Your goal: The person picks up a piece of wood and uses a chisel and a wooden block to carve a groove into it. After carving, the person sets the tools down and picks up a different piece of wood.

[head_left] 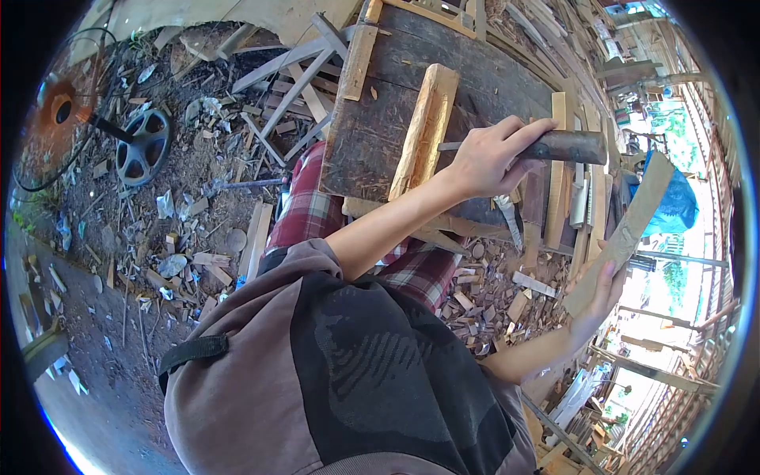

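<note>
My left hand (500,154) is closed round a chisel, whose thick dark handle (574,147) sticks out to the right. Its narrow blade (450,146) points left, and the tip is at a wooden block (419,138) with a hollowed, pale-cut face. This block lies on a dark, worn workbench (380,119). Off to the right, my right hand (606,289) grips the lower part of a long flat piece of wood (625,229), raised and tilted beside the bench. That piece is apart from the chisel handle.
Wood strips (560,190) lie along the bench's right side, near a saw-like toothed blade (509,220). Offcuts (483,301) litter the ground below. A spoked wheel (143,147) and crossed wooden slats (297,79) stand left. A blue sheet (673,207) hangs at right.
</note>
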Tool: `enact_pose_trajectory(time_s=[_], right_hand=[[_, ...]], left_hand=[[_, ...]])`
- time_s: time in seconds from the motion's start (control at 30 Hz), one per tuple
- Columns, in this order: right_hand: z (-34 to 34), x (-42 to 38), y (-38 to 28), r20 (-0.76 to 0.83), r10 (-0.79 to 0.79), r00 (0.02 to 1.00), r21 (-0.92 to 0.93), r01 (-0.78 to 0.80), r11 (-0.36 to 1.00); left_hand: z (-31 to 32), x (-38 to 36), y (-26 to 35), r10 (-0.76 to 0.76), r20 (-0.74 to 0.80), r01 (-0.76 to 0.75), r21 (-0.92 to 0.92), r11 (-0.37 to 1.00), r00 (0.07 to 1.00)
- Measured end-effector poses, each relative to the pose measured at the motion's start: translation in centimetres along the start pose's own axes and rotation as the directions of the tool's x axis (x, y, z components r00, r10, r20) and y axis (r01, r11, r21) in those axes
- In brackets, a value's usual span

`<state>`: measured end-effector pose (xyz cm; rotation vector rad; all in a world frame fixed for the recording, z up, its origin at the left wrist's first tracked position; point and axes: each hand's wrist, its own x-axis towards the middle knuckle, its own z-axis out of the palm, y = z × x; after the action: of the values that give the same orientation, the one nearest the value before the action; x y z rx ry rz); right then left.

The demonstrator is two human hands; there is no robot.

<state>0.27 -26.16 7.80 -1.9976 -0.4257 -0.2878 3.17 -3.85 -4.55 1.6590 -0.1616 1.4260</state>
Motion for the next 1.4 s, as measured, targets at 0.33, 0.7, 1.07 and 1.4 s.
enact_pose_trajectory(time_s=[0.33,0.7,1.07,1.4], right_hand=[[1.3,0.0,-0.7,0.011,0.037,0.999,0.013,-0.037,0.999],[0.0,0.7,-0.7,0.068,-0.081,0.994,-0.011,0.081,0.997],[-1.2,4.4,-1.2,0.408,-0.342,0.847,-0.115,0.419,0.901],[-0.5,3.9,-1.6,0.177,-0.215,0.96,-0.097,0.234,0.967]], left_hand=[[0.1,-0.1,-0.1,0.022,0.037,-0.021,-0.017,1.0,0.999],[0.1,0.1,-0.1,-0.013,-0.006,0.013,-0.014,1.0,1.0],[0.3,-0.2,-0.4,-0.002,0.016,0.002,-0.007,1.0,1.0],[0.5,-0.4,-0.5,-0.009,0.026,0.009,0.017,1.0,1.0]])
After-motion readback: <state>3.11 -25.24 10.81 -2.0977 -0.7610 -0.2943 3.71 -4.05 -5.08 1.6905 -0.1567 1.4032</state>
